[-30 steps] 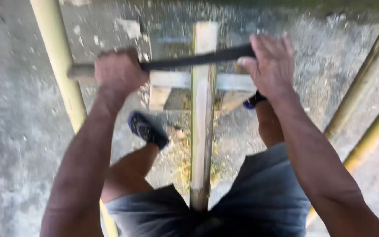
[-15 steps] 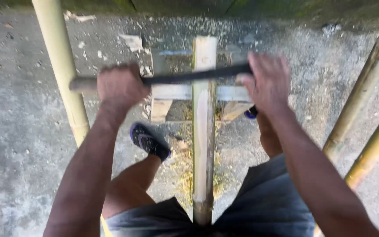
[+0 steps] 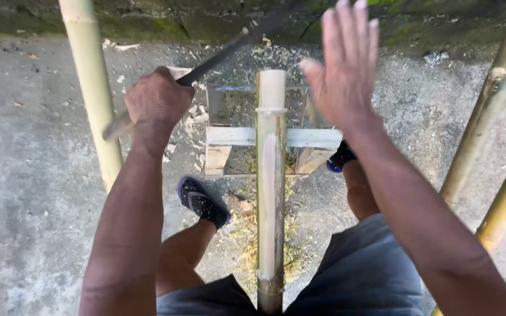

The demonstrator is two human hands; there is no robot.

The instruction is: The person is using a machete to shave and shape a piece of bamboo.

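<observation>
Concrete floor [image 3: 30, 175], grey and stained, with a mossy wall base along 12 o'clock. Bamboo pole [image 3: 271, 175] runs from between the person's legs toward 12, resting on a pale wooden stand [image 3: 229, 137]; a strip of its skin is shaved pale. Left hand [image 3: 158, 102] at 10 o'clock of the pole's tip, fist clamped on the blade [image 3: 218, 58], which slants up toward 1 o'clock, clear of the pole. Right hand [image 3: 344, 64] at 2 o'clock, fingers spread and straight, holding nothing. Shavings [image 3: 247, 246] litter the floor under the pole. Left sandal [image 3: 201, 202] at 9 of the pole, right sandal [image 3: 341, 158] at 3. More poles lean at far left [image 3: 92, 88] and far right [image 3: 487, 117]. No containers visible.
</observation>
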